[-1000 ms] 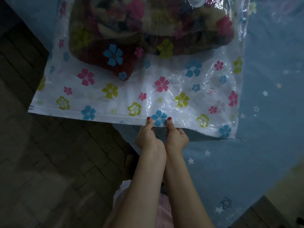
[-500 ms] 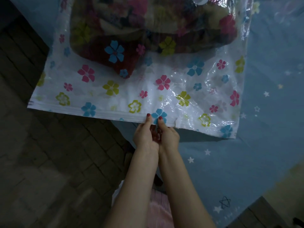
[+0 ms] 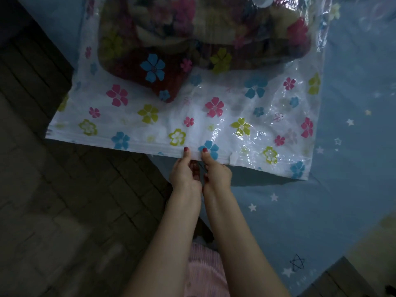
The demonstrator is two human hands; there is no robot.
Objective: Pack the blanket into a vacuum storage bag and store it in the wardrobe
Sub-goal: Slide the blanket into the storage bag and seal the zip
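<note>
Head view, looking down along two bare forearms: a clear plastic vacuum storage bag printed with pink, blue and yellow-green flowers (image 3: 214, 116) lies flat on a bed covered by a pale blue sheet with small white stars (image 3: 321, 211), its near edge and left corner overhanging the bed above a dark wood-patterned floor (image 3: 64, 211). Inside the bag, filling its far half, sits a folded dark red and brown patterned blanket (image 3: 192, 39), so the packing step looks done. Along the near edge runs the bag's white zip-seal strip (image 3: 150, 145). The left hand (image 3: 185, 174) and the right hand (image 3: 216, 173) are side by side, almost touching, each grip clamped on that strip with the thumb on top and fingers curled beneath, near the strip's middle. To the right of the hands the strip ripples and lifts slightly, which suggests the seal is not yet closed there; whether the left part is shut cannot be told. A round white valve (image 3: 262, 0) shows at the top edge. Judging by this, sealing is under way, while removing the air and carrying the bag to the wardrobe, not visible here, remain.
</note>
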